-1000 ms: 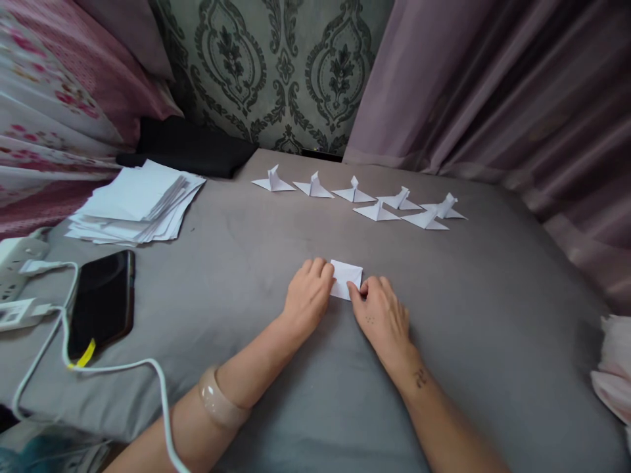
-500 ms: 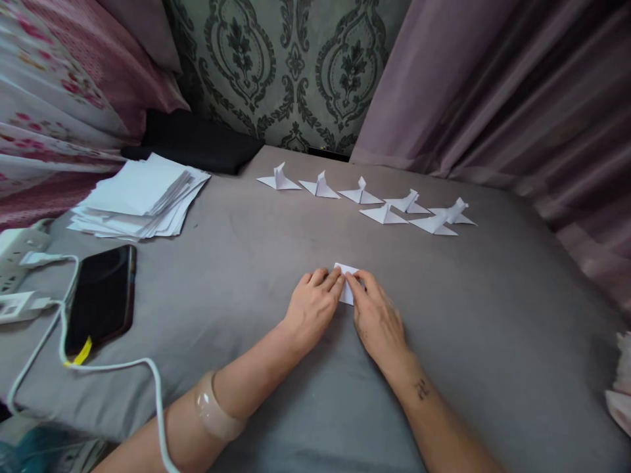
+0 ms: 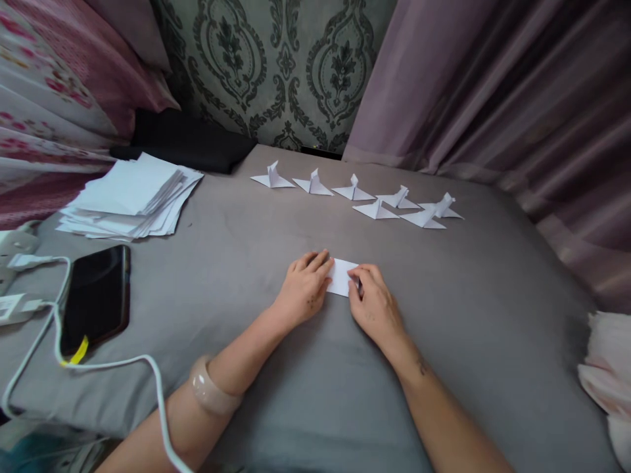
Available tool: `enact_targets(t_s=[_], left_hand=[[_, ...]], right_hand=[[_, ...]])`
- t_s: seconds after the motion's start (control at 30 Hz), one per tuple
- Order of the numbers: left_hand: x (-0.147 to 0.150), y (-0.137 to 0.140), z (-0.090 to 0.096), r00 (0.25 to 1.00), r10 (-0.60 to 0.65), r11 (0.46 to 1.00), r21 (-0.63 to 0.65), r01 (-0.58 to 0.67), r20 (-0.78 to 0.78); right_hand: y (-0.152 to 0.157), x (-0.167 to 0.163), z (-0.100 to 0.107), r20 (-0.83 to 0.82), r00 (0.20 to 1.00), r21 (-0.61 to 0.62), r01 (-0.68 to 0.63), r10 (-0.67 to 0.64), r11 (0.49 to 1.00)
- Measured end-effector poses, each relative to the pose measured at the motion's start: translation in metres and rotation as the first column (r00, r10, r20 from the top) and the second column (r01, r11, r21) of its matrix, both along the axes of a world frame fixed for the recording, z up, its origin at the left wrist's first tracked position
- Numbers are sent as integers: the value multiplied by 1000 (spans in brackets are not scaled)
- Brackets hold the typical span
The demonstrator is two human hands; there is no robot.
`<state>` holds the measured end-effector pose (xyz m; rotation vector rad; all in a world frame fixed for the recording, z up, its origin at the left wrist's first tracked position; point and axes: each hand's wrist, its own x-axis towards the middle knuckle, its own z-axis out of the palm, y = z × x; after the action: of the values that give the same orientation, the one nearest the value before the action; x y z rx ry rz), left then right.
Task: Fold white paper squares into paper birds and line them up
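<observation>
A small white piece of paper point(image 3: 340, 278) lies on the grey cloth between my two hands. My left hand point(image 3: 304, 287) grips its left edge, fingers on top and the thumb close to its lower corner. At the opposite edge, my right hand point(image 3: 373, 299) pinches the paper between thumb and forefinger, the other fingers curled. Beyond the hands stand several folded white paper figures point(image 3: 313, 184), each with flat pointed wings and a raised middle part. The paper's edges under my fingertips are hidden.
A stack of white paper point(image 3: 128, 197) sits at the back left, before a black folded cloth point(image 3: 192, 141). Nearer lies a phone point(image 3: 96, 295), with a white cable point(image 3: 113, 362) crossing over my left forearm. Pale fabric point(image 3: 608, 374) is at the right edge.
My hands have moved apart, and more of the white paper shows between them. My right fingers have shifted to its right edge. The whole view has shifted slightly.
</observation>
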<state>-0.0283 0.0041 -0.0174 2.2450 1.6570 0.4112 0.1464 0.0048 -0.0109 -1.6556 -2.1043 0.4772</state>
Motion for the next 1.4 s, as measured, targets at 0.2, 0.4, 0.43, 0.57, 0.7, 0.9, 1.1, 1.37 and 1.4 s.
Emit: enact_targets(t_s=[0.2,0.4,0.43,0.57,0.7,0.9,1.1,1.37,1.4], left_hand=[[-6,3,5,993,-10,995,-96,22,122],[-6,1,6,993,-36,987,-149,53,113],[-6,1,6,993,-40,986,-154,57,109],[-8,1,8,994,-48,984,-167,63,96],[-9,1,8,992,-49,987,-148,66,119],[-11,0,5,984,-53,991,-115,73,171],[-11,0,7,986,-47,990,-125,68,159],[-14,-1,2,966,-39,997,-60,57,255],[-15,0,1,961,-40,997,-45,54,275]], right_hand=[[-3,-10,2,41,996,-2,74,-74,997],[-7,-17,2,77,994,23,72,-74,997],[-7,-17,2,72,995,20,70,-71,997],[-7,-13,2,24,998,-12,65,-65,998],[-5,-8,0,-56,996,-73,63,-67,995],[-1,3,-4,-154,987,-116,37,-55,993],[1,10,3,-205,977,-208,11,-54,978],[2,16,10,-209,976,-258,3,-59,966],[2,17,8,-213,975,-240,9,-62,971]])
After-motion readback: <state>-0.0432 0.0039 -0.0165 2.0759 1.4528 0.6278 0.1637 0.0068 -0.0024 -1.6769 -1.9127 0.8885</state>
